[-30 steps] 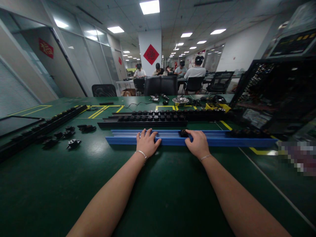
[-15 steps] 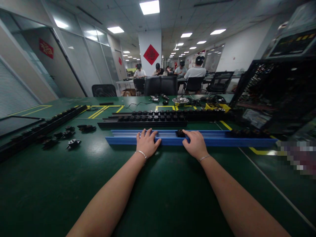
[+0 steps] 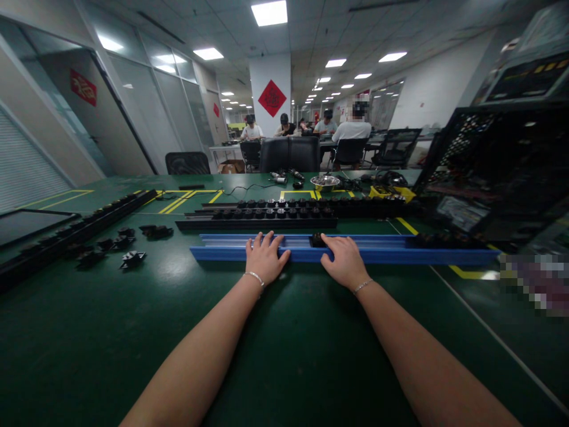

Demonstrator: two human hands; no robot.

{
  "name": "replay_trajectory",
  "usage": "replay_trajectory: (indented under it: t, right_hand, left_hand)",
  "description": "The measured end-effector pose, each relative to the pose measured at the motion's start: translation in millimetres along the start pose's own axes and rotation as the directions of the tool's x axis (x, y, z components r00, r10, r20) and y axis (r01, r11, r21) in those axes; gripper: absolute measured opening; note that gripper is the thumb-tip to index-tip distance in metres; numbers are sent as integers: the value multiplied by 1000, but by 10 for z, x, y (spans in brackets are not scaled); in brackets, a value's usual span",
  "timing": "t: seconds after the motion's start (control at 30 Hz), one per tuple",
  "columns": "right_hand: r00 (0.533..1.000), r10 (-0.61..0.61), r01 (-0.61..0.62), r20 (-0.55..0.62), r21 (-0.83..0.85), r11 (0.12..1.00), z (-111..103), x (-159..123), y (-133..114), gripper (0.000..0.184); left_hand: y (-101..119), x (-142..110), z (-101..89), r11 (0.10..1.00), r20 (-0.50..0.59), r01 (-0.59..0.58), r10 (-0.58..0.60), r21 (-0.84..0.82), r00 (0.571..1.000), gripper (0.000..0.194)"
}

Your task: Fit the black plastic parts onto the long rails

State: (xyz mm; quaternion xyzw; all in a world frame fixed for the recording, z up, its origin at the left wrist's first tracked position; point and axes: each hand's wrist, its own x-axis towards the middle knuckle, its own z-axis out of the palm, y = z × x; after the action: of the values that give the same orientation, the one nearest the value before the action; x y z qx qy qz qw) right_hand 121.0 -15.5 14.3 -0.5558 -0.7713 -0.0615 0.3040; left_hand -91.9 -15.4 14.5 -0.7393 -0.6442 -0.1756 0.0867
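Note:
A long blue channel rail (image 3: 413,256) lies crosswise on the green table. My left hand (image 3: 264,261) rests on its left part, fingers spread over the groove and thumb out along the front wall. In the groove sits a small black block (image 3: 316,240), its exact kind too dark to make out. The index finger of my right hand (image 3: 345,261) touches the block's right side. That hand's thumb stands apart, against the rail's front wall, and the remaining fingers are partly hidden. More dark pieces (image 3: 444,240) sit in the right end of the rail.
Behind lie black rails (image 3: 258,224) with round black pieces in rows. Loose black parts (image 3: 132,258) and another long black rail (image 3: 26,264) are at left. A metal bowl (image 3: 325,182) stands at the back, an open black case (image 3: 480,160) at right. Several people sit beyond.
My right hand has moved left along the blue rail, and the black block has slid left with it, closer to my left hand. My left hand has stayed in place.

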Motion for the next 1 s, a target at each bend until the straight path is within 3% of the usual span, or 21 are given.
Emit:
replay_trajectory:
  t: [0.43, 0.67, 1.0]
  right_hand:
    - [994, 21, -21, 109, -7, 1000, -7, -4, -124, 58]
    - [982, 20, -12, 189, -42, 999, 5, -8, -179, 68]
    - [961, 62, -53, 270, -39, 998, -23, 7, -242, 73]
  left_hand:
    - [22, -29, 26, 1000, -47, -7, 6, -19, 999, 50]
    - [144, -95, -32, 961, 16, -273, 274, -47, 962, 42]
    - [291, -137, -100, 943, 146, -332, 329, 0, 933, 63]
